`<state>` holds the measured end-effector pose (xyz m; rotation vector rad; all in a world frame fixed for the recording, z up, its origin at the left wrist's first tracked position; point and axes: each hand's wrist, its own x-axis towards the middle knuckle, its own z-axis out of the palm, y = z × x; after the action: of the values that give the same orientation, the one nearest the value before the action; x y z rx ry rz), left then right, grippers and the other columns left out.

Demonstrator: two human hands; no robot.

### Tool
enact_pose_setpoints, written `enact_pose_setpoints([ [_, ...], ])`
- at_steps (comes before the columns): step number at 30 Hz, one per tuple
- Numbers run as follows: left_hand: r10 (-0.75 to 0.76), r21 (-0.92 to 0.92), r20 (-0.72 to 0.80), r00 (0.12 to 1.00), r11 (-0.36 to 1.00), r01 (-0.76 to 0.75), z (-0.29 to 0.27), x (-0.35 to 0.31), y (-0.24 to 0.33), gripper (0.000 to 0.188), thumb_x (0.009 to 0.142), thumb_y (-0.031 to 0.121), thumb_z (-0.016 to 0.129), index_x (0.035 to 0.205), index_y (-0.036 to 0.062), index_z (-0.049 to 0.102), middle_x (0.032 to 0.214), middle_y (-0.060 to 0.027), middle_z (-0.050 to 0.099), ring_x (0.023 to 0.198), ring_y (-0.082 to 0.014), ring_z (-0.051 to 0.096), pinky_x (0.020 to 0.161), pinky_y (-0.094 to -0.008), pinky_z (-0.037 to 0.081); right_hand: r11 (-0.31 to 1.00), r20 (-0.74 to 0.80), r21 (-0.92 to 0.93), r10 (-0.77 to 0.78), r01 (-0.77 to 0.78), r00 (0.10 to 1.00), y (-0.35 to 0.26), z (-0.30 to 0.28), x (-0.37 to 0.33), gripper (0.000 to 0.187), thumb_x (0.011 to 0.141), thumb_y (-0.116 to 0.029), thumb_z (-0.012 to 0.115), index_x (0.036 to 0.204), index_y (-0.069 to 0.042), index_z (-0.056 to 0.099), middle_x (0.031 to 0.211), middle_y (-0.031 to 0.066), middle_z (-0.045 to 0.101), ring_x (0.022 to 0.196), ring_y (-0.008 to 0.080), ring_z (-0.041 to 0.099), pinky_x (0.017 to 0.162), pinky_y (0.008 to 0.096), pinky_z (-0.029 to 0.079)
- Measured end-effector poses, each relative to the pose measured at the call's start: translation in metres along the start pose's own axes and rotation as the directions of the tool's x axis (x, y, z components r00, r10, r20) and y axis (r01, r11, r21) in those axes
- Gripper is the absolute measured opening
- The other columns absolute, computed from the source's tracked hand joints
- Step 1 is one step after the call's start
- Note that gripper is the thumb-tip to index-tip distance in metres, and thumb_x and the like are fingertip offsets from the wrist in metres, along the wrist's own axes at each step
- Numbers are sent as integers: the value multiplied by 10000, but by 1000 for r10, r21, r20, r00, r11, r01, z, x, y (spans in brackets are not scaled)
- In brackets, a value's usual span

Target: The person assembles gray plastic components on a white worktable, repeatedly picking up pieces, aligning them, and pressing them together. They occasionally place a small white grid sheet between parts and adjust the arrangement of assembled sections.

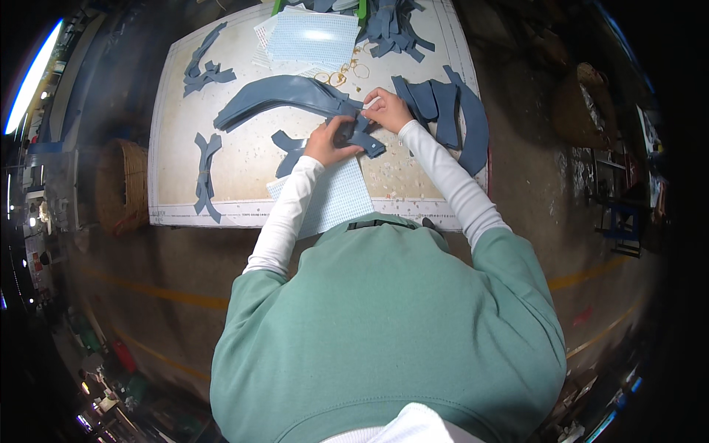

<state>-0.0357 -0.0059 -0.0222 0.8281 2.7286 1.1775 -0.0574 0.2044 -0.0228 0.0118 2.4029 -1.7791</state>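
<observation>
My left hand [331,142] is curled round a bundle of blue-grey cut strips [292,152] near the middle of the table, its thumb and fingers on either side of the dark material. Just to the right, my right hand [390,111] pinches a small white label at its fingertips, above the strips. A tiny white patch shows on the strip end nearest me. Behind my left hand lies a curved stack of larger blue-grey pieces [288,92]. A sheet of small printed labels [336,196] lies under my left wrist, at the table's near edge.
More label sheets [314,37] lie at the far side, beside a green crate [362,12] and a heap of strips [395,29]. Yellow rubber bands [338,78] are scattered nearby. Curved pieces [469,122] lie right, a tied bundle [206,173] left. Wicker baskets [122,184] flank the table.
</observation>
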Motion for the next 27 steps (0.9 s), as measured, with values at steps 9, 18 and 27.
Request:
enact_pose_setpoints([
  [9, -21, -56, -112, 993, 998, 15, 6, 1, -2, 586, 703, 229, 795, 1201, 108, 511, 889, -159, 659, 758, -264, 682, 684, -331, 536, 665, 163, 661, 327, -349, 931, -14, 12, 3, 266, 811, 3, 683, 1042, -36, 557, 966, 129, 665, 774, 210, 687, 645, 240, 524],
  [18, -149, -231, -168, 975, 967, 108, 4, 4, 7, 458, 821, 148, 650, 1250, 142, 487, 816, -158, 676, 679, -265, 685, 657, -332, 532, 975, -31, 223, -14, 21, 999, 10, -7, -27, 357, 764, 34, 679, 1104, -18, 580, 966, 78, 607, 884, 120, 619, 812, 237, 501],
  [27, -73, -210, -162, 984, 977, 38, 4, 5, 7, 446, 840, 131, 637, 1262, 133, 493, 817, -133, 681, 702, -238, 692, 658, -318, 530, 990, -126, 122, 86, -71, 988, 28, 18, -44, 326, 810, -49, 659, 1129, -40, 589, 890, 66, 658, 726, 95, 630, 666, 229, 503],
])
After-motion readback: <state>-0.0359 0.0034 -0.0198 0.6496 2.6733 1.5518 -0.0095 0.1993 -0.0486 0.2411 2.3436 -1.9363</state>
